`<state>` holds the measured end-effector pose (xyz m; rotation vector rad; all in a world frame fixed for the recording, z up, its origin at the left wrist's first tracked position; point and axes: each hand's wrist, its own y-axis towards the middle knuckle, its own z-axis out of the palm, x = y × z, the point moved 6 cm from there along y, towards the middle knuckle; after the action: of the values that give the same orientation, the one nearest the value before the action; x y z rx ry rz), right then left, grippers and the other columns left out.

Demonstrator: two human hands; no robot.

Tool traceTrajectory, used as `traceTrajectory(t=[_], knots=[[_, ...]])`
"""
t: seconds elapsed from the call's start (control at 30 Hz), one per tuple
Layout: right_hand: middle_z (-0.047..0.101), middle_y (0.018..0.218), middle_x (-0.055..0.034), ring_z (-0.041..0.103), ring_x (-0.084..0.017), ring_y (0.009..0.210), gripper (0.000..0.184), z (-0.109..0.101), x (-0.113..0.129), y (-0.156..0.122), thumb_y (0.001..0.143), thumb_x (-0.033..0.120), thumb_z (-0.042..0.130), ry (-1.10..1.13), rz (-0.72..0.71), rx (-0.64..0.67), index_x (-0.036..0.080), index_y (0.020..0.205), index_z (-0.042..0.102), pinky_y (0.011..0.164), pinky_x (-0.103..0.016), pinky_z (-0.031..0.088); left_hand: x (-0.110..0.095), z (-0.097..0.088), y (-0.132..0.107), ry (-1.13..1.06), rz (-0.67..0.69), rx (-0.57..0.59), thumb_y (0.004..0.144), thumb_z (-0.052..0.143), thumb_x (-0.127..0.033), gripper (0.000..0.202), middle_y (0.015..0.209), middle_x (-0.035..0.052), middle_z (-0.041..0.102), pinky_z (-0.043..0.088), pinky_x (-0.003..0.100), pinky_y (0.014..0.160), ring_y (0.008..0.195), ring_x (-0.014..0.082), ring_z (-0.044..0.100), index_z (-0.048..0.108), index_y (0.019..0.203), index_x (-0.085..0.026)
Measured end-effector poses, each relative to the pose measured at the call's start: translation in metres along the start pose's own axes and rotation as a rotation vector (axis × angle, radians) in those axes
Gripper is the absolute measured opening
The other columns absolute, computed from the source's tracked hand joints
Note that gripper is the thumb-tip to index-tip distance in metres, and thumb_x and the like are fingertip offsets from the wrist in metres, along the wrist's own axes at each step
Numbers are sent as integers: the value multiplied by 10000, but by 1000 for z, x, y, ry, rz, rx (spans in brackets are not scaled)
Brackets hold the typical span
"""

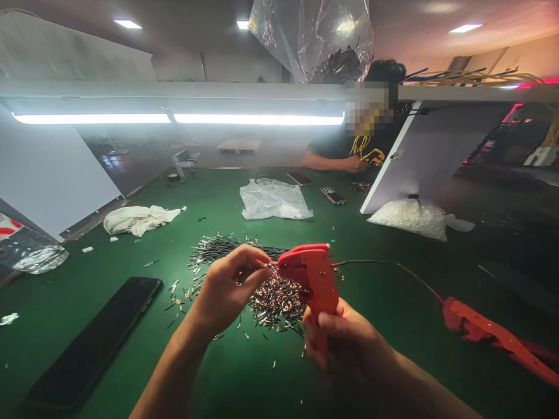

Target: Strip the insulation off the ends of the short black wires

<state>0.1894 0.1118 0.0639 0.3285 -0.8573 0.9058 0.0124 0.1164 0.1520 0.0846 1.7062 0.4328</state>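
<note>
My right hand (351, 331) is wrapped around the handle of a red wire stripper (322, 282), held upright with its jaws facing left. My left hand (229, 288) is closed in a pinch on a thin wire (269, 265) right at those jaws; most of the wire is hidden by the fingers. Below and behind both hands lies a heap of short cut pieces (279, 302), dark with coppery ends. A bundle of black wires (218, 249) rests behind my left hand. From the stripper's back a thin red cord (371, 262) runs right toward a second red wire stripper (489, 331).
On the green table (209, 384) lie a black phone (96, 337), a white cloth (140, 220), a clear plastic bag (275, 199) and a filled white bag (410, 218). Across the table a person (332, 154) handles yellow wires. A lamp bar (257, 119) spans overhead.
</note>
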Motion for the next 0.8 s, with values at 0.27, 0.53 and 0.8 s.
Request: traceTrajectory(t=[0.27, 0.53, 0.8], knots=[[527, 506, 31, 465, -99, 367, 347, 10, -6, -1, 850, 504, 615, 137, 229, -103, 178, 759, 540, 346, -213, 432, 16, 1, 4, 157, -4, 108, 769, 723, -290, 101, 629, 43, 649, 368, 251, 486, 520, 121, 482, 740, 788, -193], [415, 407, 83, 302, -66, 271, 409, -8, -3, 1, 855, 568, 580, 37, 244, -205, 196, 699, 510, 254, -179, 341, 26, 4, 5, 348, 99, 162, 821, 651, -230, 120, 667, 7, 672, 393, 232, 552, 576, 107, 520, 711, 724, -193], [586, 663, -31, 577, -145, 540, 308, 3, -1, 3, 819, 431, 638, -12, 141, 34, 127, 840, 589, 538, -282, 485, 17, 4, 3, 479, 248, 164, 861, 585, -148, 113, 733, -13, 659, 427, 239, 643, 651, 97, 552, 675, 799, -179]])
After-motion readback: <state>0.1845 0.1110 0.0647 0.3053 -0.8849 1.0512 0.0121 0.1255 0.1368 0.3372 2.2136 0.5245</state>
